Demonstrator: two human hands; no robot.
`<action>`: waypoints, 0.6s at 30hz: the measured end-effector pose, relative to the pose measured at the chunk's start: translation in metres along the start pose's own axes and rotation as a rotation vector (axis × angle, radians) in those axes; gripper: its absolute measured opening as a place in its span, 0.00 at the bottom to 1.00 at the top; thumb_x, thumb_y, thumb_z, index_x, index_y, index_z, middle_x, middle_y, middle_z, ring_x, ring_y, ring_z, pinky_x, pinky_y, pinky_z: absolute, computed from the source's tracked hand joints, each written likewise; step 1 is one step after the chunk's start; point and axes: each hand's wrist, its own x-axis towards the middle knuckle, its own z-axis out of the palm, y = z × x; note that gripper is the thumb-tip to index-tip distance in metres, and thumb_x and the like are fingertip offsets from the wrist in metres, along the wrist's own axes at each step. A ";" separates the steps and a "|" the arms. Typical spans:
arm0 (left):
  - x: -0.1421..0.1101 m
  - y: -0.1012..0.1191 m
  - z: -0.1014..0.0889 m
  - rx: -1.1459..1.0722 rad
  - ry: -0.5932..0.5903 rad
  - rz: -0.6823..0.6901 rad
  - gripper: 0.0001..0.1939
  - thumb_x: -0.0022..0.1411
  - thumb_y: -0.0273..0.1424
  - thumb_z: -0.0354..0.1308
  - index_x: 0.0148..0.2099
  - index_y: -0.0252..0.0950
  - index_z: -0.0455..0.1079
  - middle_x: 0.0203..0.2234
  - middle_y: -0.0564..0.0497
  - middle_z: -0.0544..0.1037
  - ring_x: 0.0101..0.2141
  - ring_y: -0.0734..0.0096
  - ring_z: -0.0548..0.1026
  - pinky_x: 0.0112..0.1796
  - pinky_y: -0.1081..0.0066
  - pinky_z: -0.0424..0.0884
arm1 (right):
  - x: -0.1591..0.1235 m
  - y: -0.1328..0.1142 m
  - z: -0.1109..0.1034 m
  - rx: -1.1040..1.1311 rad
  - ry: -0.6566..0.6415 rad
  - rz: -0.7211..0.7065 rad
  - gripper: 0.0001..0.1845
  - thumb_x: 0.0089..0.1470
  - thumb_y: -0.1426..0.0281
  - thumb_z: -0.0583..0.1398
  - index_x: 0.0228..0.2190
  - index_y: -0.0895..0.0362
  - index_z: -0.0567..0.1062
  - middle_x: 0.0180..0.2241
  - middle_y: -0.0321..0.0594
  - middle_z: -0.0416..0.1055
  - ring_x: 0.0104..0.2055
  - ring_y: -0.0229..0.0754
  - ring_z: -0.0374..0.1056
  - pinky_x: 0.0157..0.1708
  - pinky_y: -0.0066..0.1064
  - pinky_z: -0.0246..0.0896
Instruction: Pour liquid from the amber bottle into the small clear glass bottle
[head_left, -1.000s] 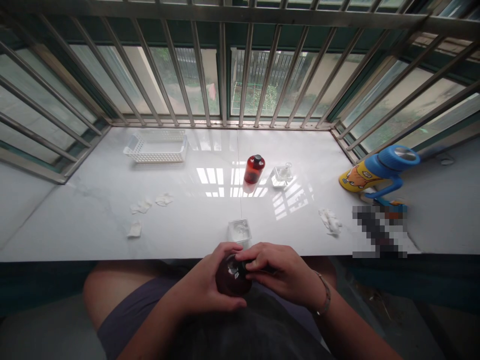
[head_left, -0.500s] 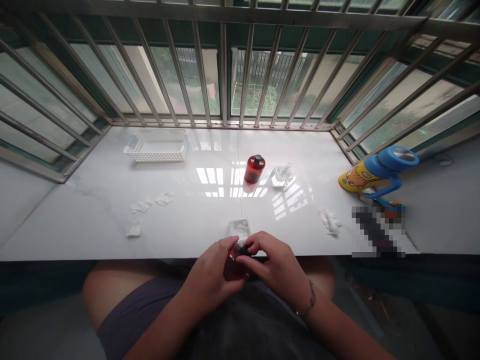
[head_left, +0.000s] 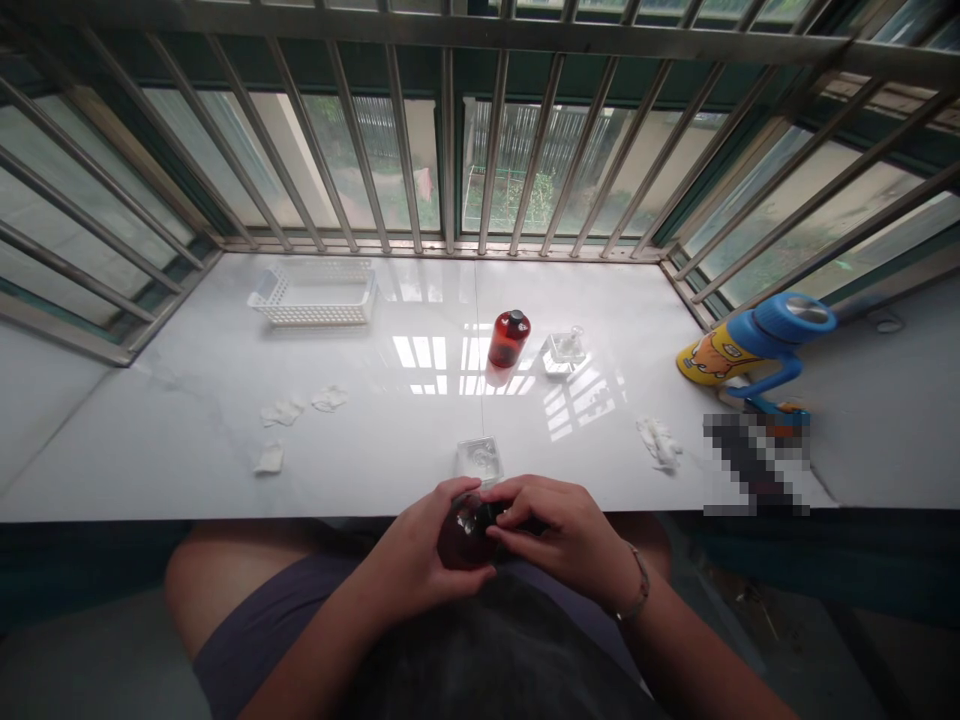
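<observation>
Just past the table's front edge, my left hand [head_left: 409,550] wraps round a dark reddish-brown bottle [head_left: 463,530], tilted with its neck end to the right. My right hand [head_left: 577,535] pinches the black cap [head_left: 493,512] at that end; its fingers hide most of it, and I cannot tell whether it sits on the neck. Directly beyond the hands, a small clear square glass container [head_left: 478,458] stands on the table. A second reddish-brown bottle [head_left: 508,340] with a black cap stands upright farther back, beside a clear glass jar [head_left: 566,350] with a knobbed lid.
The white glossy table [head_left: 405,430] ends at a barred window. A white perforated basket [head_left: 315,305] is at the back left. Crumpled white tissues [head_left: 281,412] lie left, and another tissue [head_left: 660,445] right. A blue and yellow flask [head_left: 750,340] stands at the right wall, near a blurred-out dark object [head_left: 754,465].
The bottle has turned in my left hand, so its rounded body now shows. My right hand has shifted slightly right and down, fingers still at the black cap.
</observation>
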 end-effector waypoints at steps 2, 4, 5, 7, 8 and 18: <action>0.000 -0.001 0.000 -0.009 0.006 0.026 0.44 0.55 0.34 0.77 0.70 0.48 0.62 0.61 0.47 0.78 0.57 0.54 0.80 0.59 0.58 0.77 | 0.000 0.001 0.001 0.010 0.028 0.030 0.08 0.61 0.73 0.72 0.36 0.51 0.78 0.49 0.39 0.84 0.49 0.43 0.82 0.51 0.33 0.79; 0.000 -0.003 0.002 -0.007 0.021 0.055 0.44 0.56 0.32 0.76 0.71 0.50 0.62 0.60 0.48 0.78 0.56 0.55 0.81 0.59 0.58 0.78 | 0.000 0.002 0.004 0.013 0.067 0.070 0.08 0.60 0.72 0.72 0.37 0.51 0.79 0.47 0.39 0.84 0.48 0.44 0.82 0.49 0.33 0.79; 0.000 -0.003 0.002 -0.002 0.031 0.069 0.44 0.56 0.31 0.75 0.71 0.50 0.62 0.60 0.49 0.78 0.56 0.55 0.81 0.59 0.58 0.78 | 0.000 0.002 0.006 0.017 0.085 0.089 0.08 0.60 0.72 0.72 0.38 0.51 0.80 0.47 0.39 0.84 0.47 0.43 0.82 0.48 0.33 0.80; 0.000 -0.004 0.004 0.013 0.053 0.087 0.44 0.57 0.29 0.74 0.71 0.51 0.62 0.61 0.49 0.78 0.56 0.55 0.81 0.59 0.57 0.78 | -0.002 0.003 0.011 0.015 0.109 0.109 0.09 0.60 0.72 0.72 0.42 0.50 0.81 0.47 0.39 0.83 0.46 0.43 0.82 0.47 0.32 0.80; 0.000 -0.004 0.005 0.026 0.068 0.086 0.44 0.56 0.29 0.74 0.71 0.51 0.62 0.61 0.49 0.78 0.56 0.55 0.81 0.59 0.57 0.78 | -0.003 0.003 0.013 0.003 0.115 0.106 0.11 0.61 0.72 0.71 0.45 0.50 0.81 0.47 0.38 0.83 0.47 0.43 0.82 0.48 0.32 0.80; 0.001 -0.004 0.019 0.220 0.183 0.152 0.42 0.58 0.26 0.70 0.71 0.47 0.59 0.57 0.47 0.79 0.54 0.56 0.81 0.56 0.57 0.79 | -0.003 -0.008 0.024 -0.137 0.161 0.168 0.08 0.63 0.70 0.72 0.37 0.51 0.77 0.43 0.39 0.81 0.43 0.45 0.79 0.43 0.35 0.75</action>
